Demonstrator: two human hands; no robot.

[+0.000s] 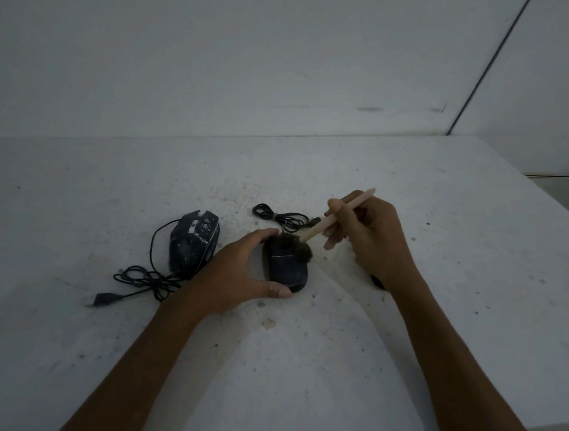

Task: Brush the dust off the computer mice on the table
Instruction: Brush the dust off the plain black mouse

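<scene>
A black computer mouse (287,267) lies in the middle of the white table (441,297). My left hand (236,273) grips it from the left side, thumb at its near end and fingers at its far end. My right hand (367,236) holds a brush by its pale wooden handle (336,216). The dark bristles (299,247) rest on the far end of that mouse. A second, dusty black mouse (194,240) lies just left of my left hand, with a tangled black cable (148,277) trailing toward me.
The held mouse's coiled cable (281,216) lies behind it. A small dark object (377,281) is partly hidden under my right wrist. Pale dust is scattered on the table around the mice. A white wall stands behind; the table's right edge runs diagonally.
</scene>
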